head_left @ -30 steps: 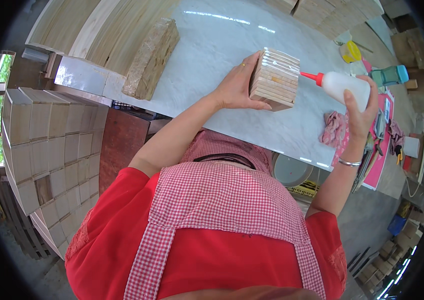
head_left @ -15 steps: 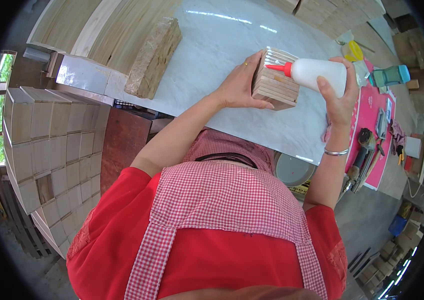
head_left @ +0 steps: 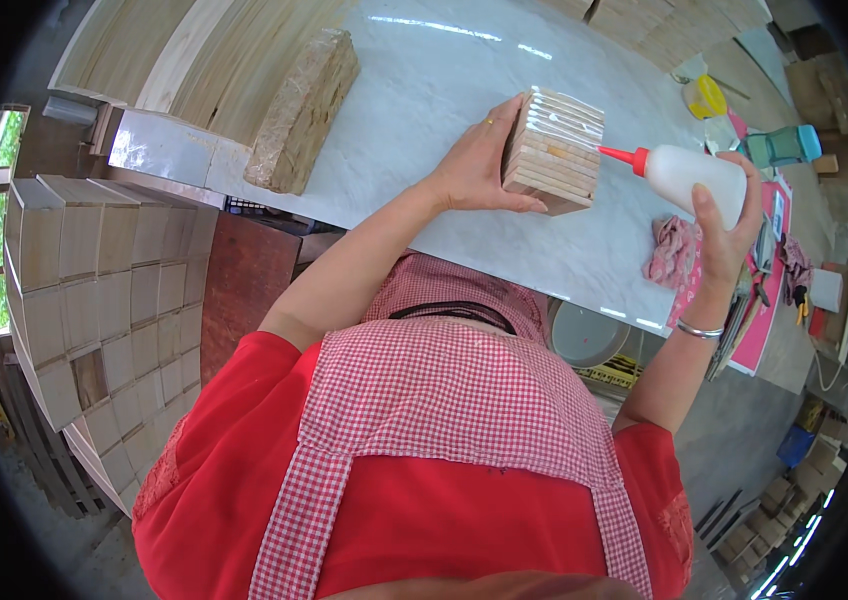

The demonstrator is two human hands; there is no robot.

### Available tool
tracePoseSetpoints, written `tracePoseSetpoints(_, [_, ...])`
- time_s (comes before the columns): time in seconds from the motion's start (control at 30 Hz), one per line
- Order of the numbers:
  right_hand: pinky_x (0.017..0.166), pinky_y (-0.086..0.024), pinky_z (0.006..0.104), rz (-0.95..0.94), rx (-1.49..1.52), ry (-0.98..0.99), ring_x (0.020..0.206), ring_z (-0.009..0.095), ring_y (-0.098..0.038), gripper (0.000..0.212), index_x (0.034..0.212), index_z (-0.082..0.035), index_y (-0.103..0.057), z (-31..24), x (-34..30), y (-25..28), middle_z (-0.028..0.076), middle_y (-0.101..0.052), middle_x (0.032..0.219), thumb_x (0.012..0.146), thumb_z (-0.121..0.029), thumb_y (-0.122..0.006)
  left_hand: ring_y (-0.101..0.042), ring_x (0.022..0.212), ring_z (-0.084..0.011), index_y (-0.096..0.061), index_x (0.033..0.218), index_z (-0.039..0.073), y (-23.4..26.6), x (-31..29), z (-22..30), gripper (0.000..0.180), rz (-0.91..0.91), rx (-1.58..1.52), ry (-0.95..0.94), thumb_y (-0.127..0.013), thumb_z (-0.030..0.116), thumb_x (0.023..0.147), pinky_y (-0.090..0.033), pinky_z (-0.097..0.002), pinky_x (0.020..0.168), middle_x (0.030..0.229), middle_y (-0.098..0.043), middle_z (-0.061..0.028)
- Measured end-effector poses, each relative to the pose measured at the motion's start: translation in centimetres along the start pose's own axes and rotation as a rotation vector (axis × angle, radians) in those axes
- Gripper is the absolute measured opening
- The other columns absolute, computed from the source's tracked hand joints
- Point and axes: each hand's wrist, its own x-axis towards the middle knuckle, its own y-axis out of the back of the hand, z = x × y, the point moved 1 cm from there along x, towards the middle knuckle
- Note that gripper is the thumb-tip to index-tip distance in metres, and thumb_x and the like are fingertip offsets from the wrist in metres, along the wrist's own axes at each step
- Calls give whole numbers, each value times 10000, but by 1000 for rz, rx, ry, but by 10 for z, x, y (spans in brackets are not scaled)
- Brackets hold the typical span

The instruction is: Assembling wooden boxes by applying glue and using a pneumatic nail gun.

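My left hand (head_left: 484, 160) grips a stack of small wooden boards (head_left: 554, 165) from its left side, with the thumb along the near face. White glue lines (head_left: 556, 118) run across the far several board edges on top, while the near edges look bare. In my right hand (head_left: 726, 215) is a white squeeze bottle (head_left: 692, 182) with a red pointed nozzle (head_left: 622, 155). The bottle is tilted sideways, its tip at the right edge of the stack, by the last of the glue lines. Whether the tip touches the wood I cannot tell.
A plastic-wrapped wooden block (head_left: 302, 115) lies left on the pale tabletop (head_left: 424, 80). Long boards (head_left: 204, 55) are stacked beyond it. At right are a pink cloth (head_left: 672, 250), a yellow cup (head_left: 706, 98), a teal jar (head_left: 782, 146) and tools. Piled wood blocks (head_left: 104, 270) stand at lower left.
My right hand has drawn the bottle to the right, its nozzle moving from the stack's left side to its right edge. Another glue line shows on the boards. My left hand keeps its grip.
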Motion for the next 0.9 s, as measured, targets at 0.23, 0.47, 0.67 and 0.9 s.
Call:
tracePoseSetpoints(0.23, [836, -481, 292, -53, 81, 44, 951, 147, -580, 443, 1152, -46, -577, -11, 4, -46, 49, -590, 1060, 781, -168, -785, -446, 1317, -424, -148, 1529, 33, -2, 0, 1, 1311, -3, -14, 11, -893, 537, 575, -386, -463, 1105, 1442, -421, -247])
tracePoseSetpoints(0.47, [815, -485, 281, -111, 61, 17, 949, 143, -579, 445, 1149, -44, -577, -9, 6, -38, 47, -587, 1055, 776, -164, -786, -448, 1318, -421, -149, 1528, 35, -2, 0, 1, 1312, 2, -7, 6, -900, 524, 570, -388, -462, 1105, 1443, -420, -245])
tracePoseSetpoints(0.67, [820, -484, 284, -43, -19, 6, 954, 144, -577, 447, 1150, -43, -577, 0, -4, 2, 51, -586, 1055, 777, -169, -787, -378, 1384, -380, -122, 1553, 44, 1, 0, 3, 1322, -34, -55, 51, -926, 410, 570, -330, -435, 1154, 1490, -368, -221])
tracePoseSetpoints(0.9, [838, -480, 289, 6, 44, 21, 958, 146, -575, 448, 1151, -42, -576, -6, -7, -16, 50, -585, 1056, 778, -173, -787, -432, 1332, -420, -147, 1527, 35, 0, 1, 1, 1316, -4, 0, 15, -903, 521, 567, -384, -459, 1111, 1455, -406, -244])
